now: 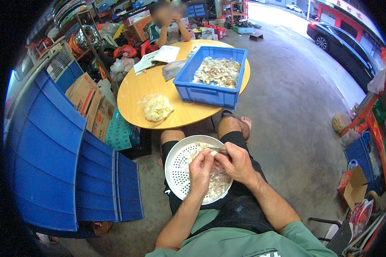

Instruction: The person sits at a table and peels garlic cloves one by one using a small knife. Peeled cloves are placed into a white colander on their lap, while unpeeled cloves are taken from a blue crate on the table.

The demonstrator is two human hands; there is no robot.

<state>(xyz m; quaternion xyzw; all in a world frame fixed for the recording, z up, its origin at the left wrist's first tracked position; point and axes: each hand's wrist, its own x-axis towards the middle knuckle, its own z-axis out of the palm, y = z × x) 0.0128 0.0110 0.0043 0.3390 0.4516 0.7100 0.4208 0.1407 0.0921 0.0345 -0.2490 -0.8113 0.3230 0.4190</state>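
Observation:
A round metal colander (177,173) with a perforated bottom rests on my lap, holding pale cloves and papery skins, probably garlic. Above it my left hand (200,168) pinches a small peeled clove (214,153) between thumb and fingertips. My right hand (239,162) grips a small knife (217,149), its blade lying just above the clove, and its fingers also touch the clove. On the wooden table (128,106) ahead, a clear plastic bag of peeled cloves (157,107) sits near the front edge. A blue plastic crate (209,93) of unpeeled cloves and skins stands at the table's right.
Behind the table sits another person (167,29) with raised hands, near an open book (160,57). Blue panels (51,154) and cardboard boxes (87,99) stand at the left. A blue crate (362,154) and an open carton (355,188) lie at the right.

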